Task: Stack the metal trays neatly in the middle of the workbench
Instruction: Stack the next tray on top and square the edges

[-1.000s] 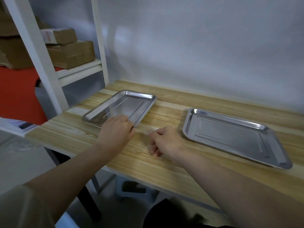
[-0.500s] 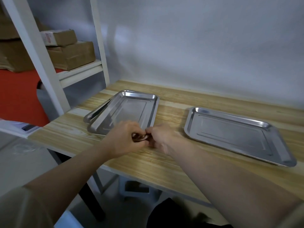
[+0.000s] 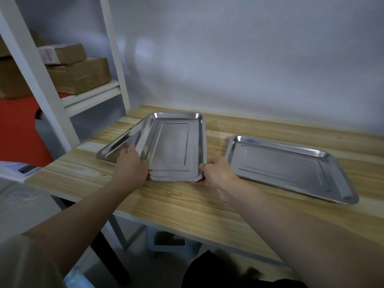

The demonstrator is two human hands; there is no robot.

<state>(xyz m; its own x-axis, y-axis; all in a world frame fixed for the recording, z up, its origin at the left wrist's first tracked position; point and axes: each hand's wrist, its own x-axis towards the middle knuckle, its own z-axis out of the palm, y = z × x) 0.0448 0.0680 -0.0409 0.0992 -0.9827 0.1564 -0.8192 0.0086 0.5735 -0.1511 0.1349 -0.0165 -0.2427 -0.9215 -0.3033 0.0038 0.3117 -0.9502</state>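
Observation:
A small metal tray point(image 3: 176, 146) is tilted up at its near end over the left part of the wooden workbench point(image 3: 187, 202). My left hand point(image 3: 131, 167) grips its near left corner and my right hand point(image 3: 218, 173) grips its near right corner. A second small tray point(image 3: 118, 145) lies flat beneath it, showing at the left, turned at a different angle. A larger metal tray point(image 3: 291, 167) lies flat on the right part of the bench, apart from my hands.
A white shelf frame point(image 3: 41, 84) stands at the left with cardboard boxes point(image 3: 79, 73) on its shelf. The grey wall point(image 3: 249, 59) runs behind the bench. A stool point(image 3: 168, 244) stands under the bench.
Both hands took hold of the top small tray's near edge, lifted it and turned it clockwise off the tray beneath. The large tray has not moved.

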